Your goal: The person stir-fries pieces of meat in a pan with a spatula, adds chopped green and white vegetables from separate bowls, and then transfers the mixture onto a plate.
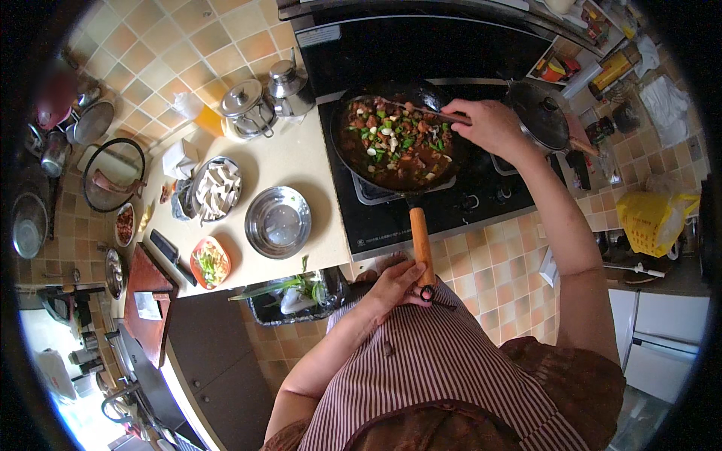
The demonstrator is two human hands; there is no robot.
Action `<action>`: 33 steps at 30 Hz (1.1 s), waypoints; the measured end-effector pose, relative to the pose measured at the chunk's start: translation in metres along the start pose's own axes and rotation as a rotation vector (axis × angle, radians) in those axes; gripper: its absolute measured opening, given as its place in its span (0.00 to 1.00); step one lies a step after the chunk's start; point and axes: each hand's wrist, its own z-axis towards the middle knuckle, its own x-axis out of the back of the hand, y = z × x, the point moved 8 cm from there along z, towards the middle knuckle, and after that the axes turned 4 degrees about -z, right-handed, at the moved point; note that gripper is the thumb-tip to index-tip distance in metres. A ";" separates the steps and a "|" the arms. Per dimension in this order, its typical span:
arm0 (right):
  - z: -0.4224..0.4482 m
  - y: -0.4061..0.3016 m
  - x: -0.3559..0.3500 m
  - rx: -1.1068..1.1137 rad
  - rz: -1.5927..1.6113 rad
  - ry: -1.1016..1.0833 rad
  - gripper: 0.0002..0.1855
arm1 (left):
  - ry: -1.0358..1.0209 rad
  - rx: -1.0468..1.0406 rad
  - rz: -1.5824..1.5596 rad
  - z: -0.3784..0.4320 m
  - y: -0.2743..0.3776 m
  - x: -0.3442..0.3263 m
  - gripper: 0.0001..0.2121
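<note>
A dark wok stands on the left burner of a black gas hob, holding browned pieces of food in sauce with chopped green pieces and white slices on top. My right hand grips the end of a pair of chopsticks, whose far ends reach into the food at the wok's upper part. My left hand is closed around the lower end of the wok's wooden handle, close to my striped apron.
Left of the hob are a steel bowl, a plate of white strips, an orange bowl of chopped vegetables, a cleaver and lidded steel pots. A lidded pan is at the right. A lined bin stands below the counter.
</note>
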 end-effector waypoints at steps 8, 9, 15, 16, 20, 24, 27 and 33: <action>-0.089 -0.059 0.010 0.342 -0.382 0.011 0.26 | 0.021 0.014 -0.037 0.001 -0.005 0.004 0.22; -0.102 -0.056 0.014 0.333 -0.387 0.008 0.26 | 0.026 0.016 -0.051 0.001 -0.003 0.001 0.23; -0.149 -0.040 0.062 0.130 -0.326 0.044 0.24 | 0.037 0.030 -0.085 -0.002 -0.002 0.001 0.25; -0.154 -0.043 0.076 0.130 -0.326 0.042 0.24 | 0.061 0.036 -0.077 -0.004 -0.001 0.002 0.25; -0.167 -0.033 0.091 -0.065 -0.273 -0.052 0.23 | 0.040 0.032 -0.096 -0.002 -0.004 0.007 0.26; -0.159 -0.037 0.040 -0.064 -0.327 -0.077 0.21 | 0.000 0.056 -0.020 0.000 -0.003 0.003 0.23; -0.137 -0.021 0.013 -0.075 -0.315 0.002 0.21 | -0.005 0.047 0.020 -0.002 -0.001 0.002 0.25; -0.121 -0.010 0.070 0.006 -0.330 0.076 0.20 | 0.015 0.042 0.009 -0.004 -0.001 0.007 0.26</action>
